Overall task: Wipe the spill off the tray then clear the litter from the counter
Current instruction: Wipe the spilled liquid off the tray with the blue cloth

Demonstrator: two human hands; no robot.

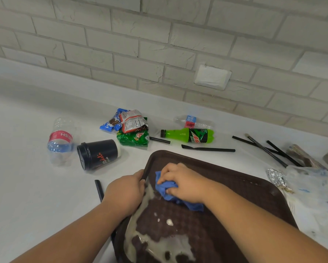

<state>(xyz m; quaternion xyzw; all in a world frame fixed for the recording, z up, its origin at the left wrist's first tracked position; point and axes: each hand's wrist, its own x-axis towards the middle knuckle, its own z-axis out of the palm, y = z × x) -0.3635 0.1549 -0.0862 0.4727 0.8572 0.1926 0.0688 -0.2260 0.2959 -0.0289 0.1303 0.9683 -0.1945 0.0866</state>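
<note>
Brown tray [235, 186] sits on white counter [36, 196], near edge cut off by the frame bottom; pale creamy spill [170, 242] pooled along tray's left side and near-left corner, a few small drops mid-tray. Right hand [182, 181] has fingers curled round a bunched blue cloth [166, 187], pressing it onto the tray's far-left part at the top end of the spill. Left hand [124, 192] grips the tray's left rim, fingers curled over the edge. Litter around the tray: black lidded coffee cup [98, 153] on its side just beyond far-left corner, clear water bottle [60, 141] with red label lying further left of it. Beyond the tray's far edge, pile of snack wrappers, blue [111, 122], white-red [133, 120], green [134, 138]; Mountain Dew bottle [187, 135] lying flat, crushed clear bottle [193, 121] just behind it. Long black straw [208, 149] between Dew bottle and tray, short black straw piece [159, 139] beside green wrapper. Another short black straw [99, 189] left of tray, near left hand. Right of tray: several black straws [273, 149] crossed, foil wad [276, 177], clear plastic bag [314, 185]
</note>
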